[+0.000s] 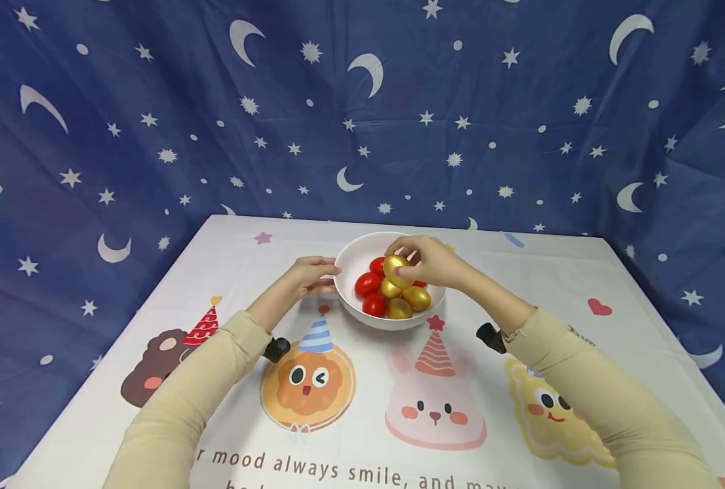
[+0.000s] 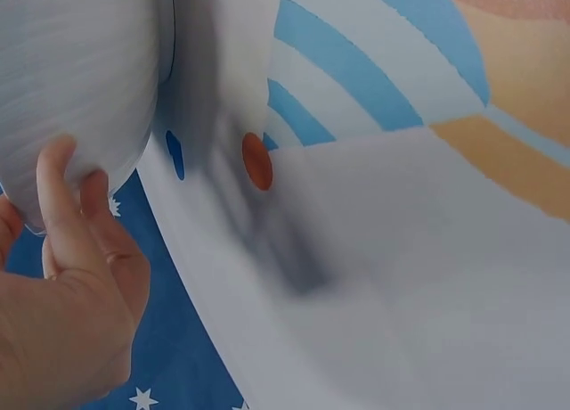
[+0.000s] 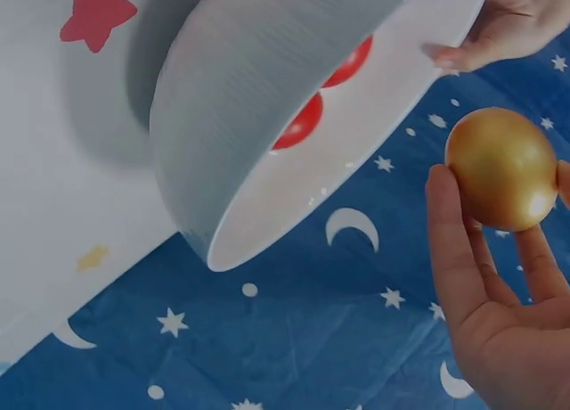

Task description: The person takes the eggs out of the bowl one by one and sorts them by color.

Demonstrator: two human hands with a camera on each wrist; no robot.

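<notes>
A white bowl stands on the table, holding red eggs and golden eggs. At its left side my left hand grips the wall, thumb at the rim and fingers against the outside; the left wrist view shows the fingers on the outer wall. Above the bowl, my right hand holds another golden egg between thumb and fingertips. In the right wrist view this egg appears apart from the bowl's rim.
A white tablecloth with printed cartoon faces and lettering covers the table. Behind it hangs a blue curtain with moons and stars, meeting the table's far edge. Dark wrist-worn devices stick out near both sleeves.
</notes>
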